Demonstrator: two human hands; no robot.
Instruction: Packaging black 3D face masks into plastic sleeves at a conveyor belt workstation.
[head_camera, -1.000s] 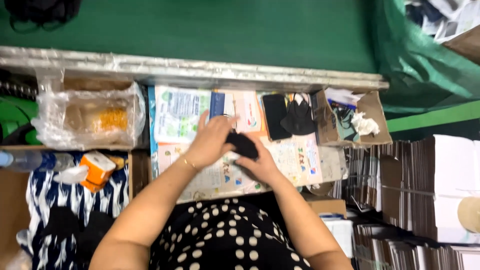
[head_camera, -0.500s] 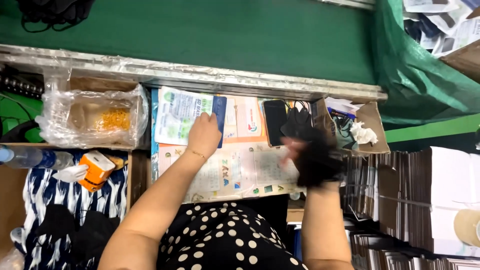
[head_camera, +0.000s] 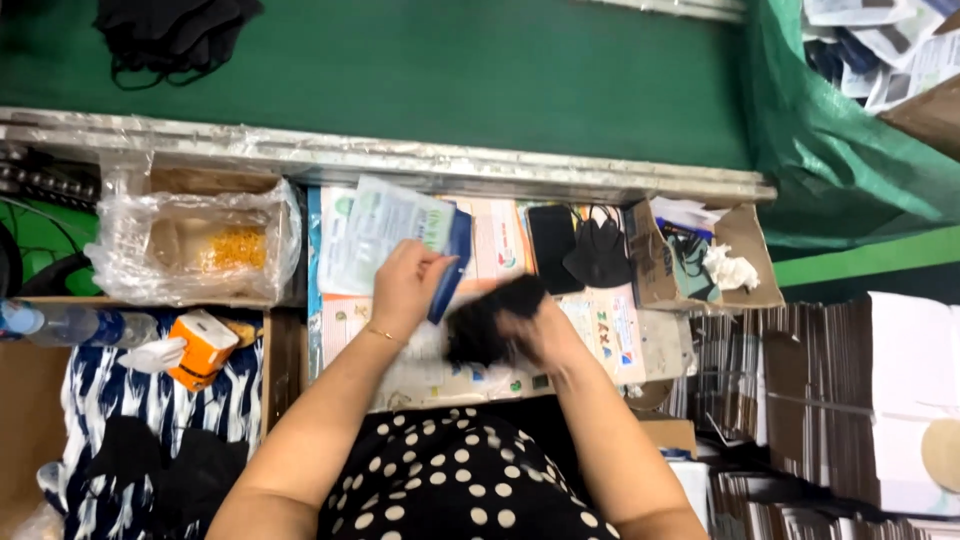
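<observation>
Hands meet beside flat printed packet (head_camera: 385, 232): left hand (head_camera: 405, 285) pinches its edge open; right hand (head_camera: 535, 335) clutches blurred black face mask (head_camera: 490, 320).

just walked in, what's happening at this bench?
A person is packing black face masks. The left hand holds a printed pouch at its blue edge, above a sheet-covered bench. The right hand holds a blurred black mask beside it. More black masks lie stacked further back.
</observation>
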